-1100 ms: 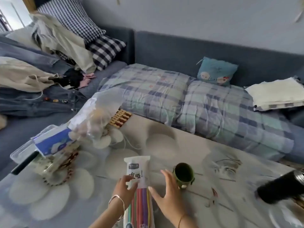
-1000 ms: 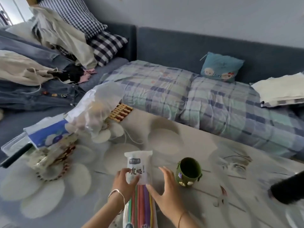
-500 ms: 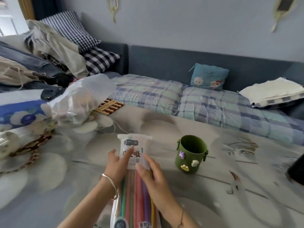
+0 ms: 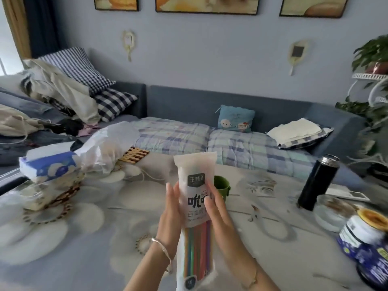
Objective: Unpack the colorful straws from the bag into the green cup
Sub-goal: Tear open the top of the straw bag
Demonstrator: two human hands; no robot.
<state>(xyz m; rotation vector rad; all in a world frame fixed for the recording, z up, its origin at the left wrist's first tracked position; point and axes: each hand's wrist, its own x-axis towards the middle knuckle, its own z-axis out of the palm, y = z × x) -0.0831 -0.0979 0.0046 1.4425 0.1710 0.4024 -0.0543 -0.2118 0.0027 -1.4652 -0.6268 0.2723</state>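
I hold a long frosted bag [image 4: 195, 177] upright in front of me, its white label with black print facing me. Colorful straws [image 4: 197, 248] show through its lower half. My left hand [image 4: 171, 215] holds the bag's left side with fingers stretched up along it. My right hand [image 4: 218, 215] grips the right side, thumb across the label. The green cup [image 4: 222, 186] stands on the table just behind the bag, mostly hidden by it and by my right hand.
A black flask [image 4: 318, 181] stands at the right, with a glass jar [image 4: 330, 211] and a blue tin [image 4: 363, 234] nearer me. At the left are a blue-and-white tissue pack [image 4: 48, 166] and a crumpled clear plastic bag [image 4: 107, 145]. A sofa with a plaid quilt runs behind the table.
Both hands have lifted the straw bag from lying flat on the table to upright in front of the cup. My view has tilted up, showing more wall.
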